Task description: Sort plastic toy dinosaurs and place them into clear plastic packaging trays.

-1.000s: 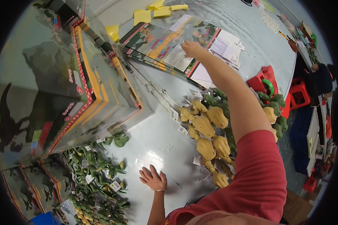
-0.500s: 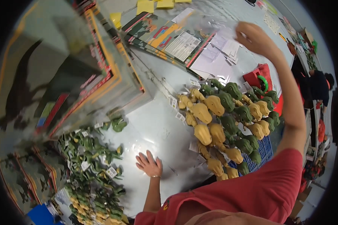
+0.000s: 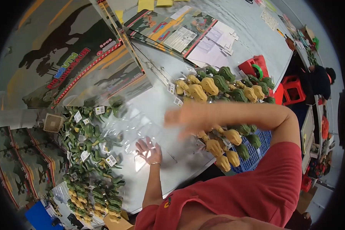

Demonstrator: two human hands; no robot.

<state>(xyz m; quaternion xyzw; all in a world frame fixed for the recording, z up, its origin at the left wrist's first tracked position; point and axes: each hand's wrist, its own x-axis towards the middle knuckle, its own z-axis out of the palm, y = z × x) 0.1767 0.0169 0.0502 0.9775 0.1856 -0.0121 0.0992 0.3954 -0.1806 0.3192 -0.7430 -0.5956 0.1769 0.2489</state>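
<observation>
My left hand [image 3: 148,151] is low over the grey table, its fingers spread. A clear plastic sheet or bag [image 3: 136,128] lies at its fingertips; its full outline is hard to make out. My right hand [image 3: 186,119], smeared by motion, passes over the near edge of a group of toy dinosaurs [image 3: 197,92] with tan and green heads and white tags. Whether it holds anything does not show. Left of my left hand is a heap of green toy dinosaurs [image 3: 88,134], also tagged, with tan ones at its near end.
Large printed dinosaur boxes [image 3: 57,50] stand at the far left, and more boxes [image 3: 23,161] below them. Flattened printed cartons [image 3: 172,32] and white inserts [image 3: 214,44] lie at the back. A blue crate [image 3: 253,151] sits under the right-hand dinosaurs. A person [image 3: 320,82] is at far right.
My right hand has swung from the back right toward the middle, near my left hand. Clear plastic now lies by my left hand. The large box at left has shifted and sits sharper in view.
</observation>
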